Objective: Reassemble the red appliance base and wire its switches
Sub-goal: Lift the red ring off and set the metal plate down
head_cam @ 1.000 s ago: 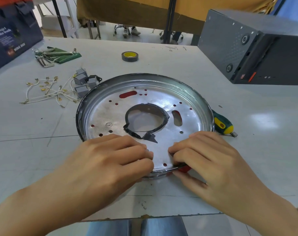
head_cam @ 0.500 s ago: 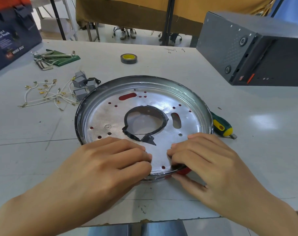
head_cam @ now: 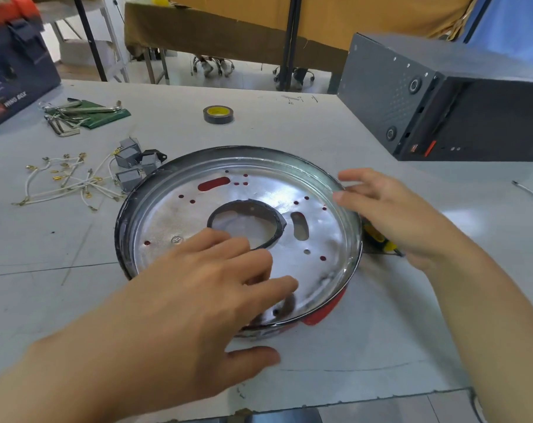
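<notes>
- Spread flat, the left hand (head_cam: pixel 198 288) rests its fingers on the near part of the metal plate (head_cam: pixel 173 218), thumb out over the table (head_cam: pixel 381 346); it grips nothing.
- Under the plate's near right edge, a sliver of the red base (head_cam: pixel 324 314) shows.
- At the plate's right rim, the right hand (head_cam: pixel 390 215) lies with fingers extended and loosely apart, fingertips touching the rim, nothing held.
- Just beneath that hand, a yellow-and-green screwdriver (head_cam: pixel 378 239) lies on the table.
- Black tape rings the plate's centre hole (head_cam: pixel 247 224).
- Left of the plate, grey switches (head_cam: pixel 131 166) sit beside a tangle of white wires (head_cam: pixel 64 184).
- Farther back lie a tape roll (head_cam: pixel 218 114), hex keys (head_cam: pixel 67 117) on a green pouch, and a dark grey case (head_cam: pixel 448 99) at right.
</notes>
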The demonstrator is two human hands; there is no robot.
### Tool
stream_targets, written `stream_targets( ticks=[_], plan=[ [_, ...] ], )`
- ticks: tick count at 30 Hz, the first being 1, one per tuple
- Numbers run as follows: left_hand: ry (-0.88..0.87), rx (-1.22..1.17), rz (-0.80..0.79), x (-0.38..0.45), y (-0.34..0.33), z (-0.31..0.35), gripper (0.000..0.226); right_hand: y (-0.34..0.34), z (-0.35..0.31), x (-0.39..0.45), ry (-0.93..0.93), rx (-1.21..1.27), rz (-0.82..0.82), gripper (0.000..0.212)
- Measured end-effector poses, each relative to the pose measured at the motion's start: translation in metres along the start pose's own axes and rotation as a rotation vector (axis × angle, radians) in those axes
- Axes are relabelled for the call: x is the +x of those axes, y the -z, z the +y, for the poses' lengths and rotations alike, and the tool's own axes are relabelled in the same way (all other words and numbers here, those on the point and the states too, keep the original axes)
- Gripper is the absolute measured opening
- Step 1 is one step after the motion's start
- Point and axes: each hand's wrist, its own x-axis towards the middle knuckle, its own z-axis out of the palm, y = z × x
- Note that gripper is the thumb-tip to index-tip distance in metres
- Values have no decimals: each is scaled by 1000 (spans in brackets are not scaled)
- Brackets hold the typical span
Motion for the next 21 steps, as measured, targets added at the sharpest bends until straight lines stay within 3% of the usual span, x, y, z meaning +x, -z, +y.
stream_targets(
  ticks=[3,7,10,21],
  plan=[
    [4,-4,-10,5,-2,1,36,-5,7,0,-26,77,-81,17],
    [-19,-75,13,4,-5,-2,36,-5,13,3,-7,12,-32,17],
    [-23,-111,26,4,-7,-2,40,-6,14,7,7,-107,-12,19],
    [-18,-104,26,5,-9,-2,41,-5,7,11,58,-164,-26,34]
  ],
)
